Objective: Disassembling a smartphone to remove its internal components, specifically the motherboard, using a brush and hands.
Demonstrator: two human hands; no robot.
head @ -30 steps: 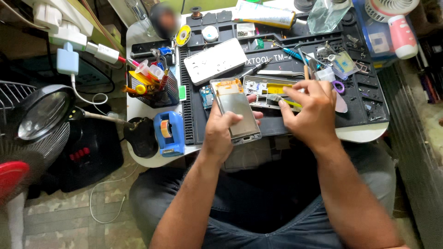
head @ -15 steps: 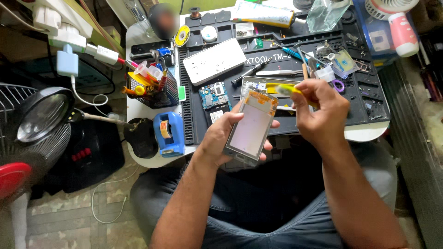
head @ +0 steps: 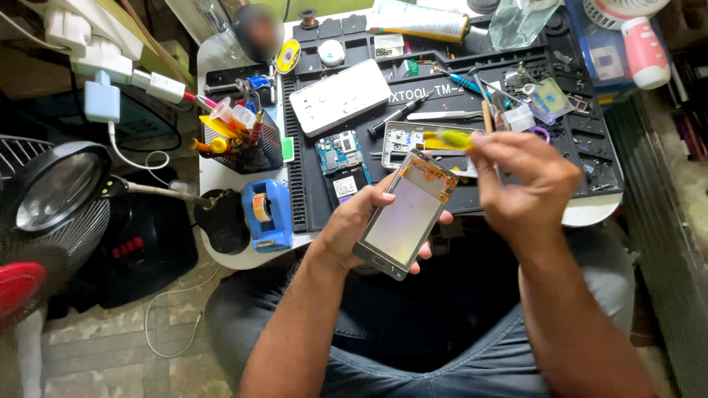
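My left hand [head: 352, 225] grips a phone display assembly [head: 405, 214] over my lap, its pale back side up and an orange flex strip at its top edge. My right hand [head: 525, 180] is just right of it, pinching a small tool with a yellow-green handle [head: 453, 138] whose tip points left above the panel's top. Behind the hands, on the black work mat [head: 302, 199], lie a blue circuit board [head: 338, 152], a white phone frame [head: 398, 136] and a white phone back cover [head: 340, 96].
A mesh cup of tools [head: 240, 140] and a blue tape dispenser [head: 267, 214] stand at the table's left. A magnifier lamp [head: 48, 191] and a red object [head: 18, 284] sit far left. Screwdrivers, tweezers [head: 442, 115], a glue tube [head: 420, 21] and small parts crowd the mat's back.
My left hand has lifted the display assembly off the mat and drawn it toward my lap, tilting it. My right hand has picked up the yellow-handled tool and brought it over the panel.
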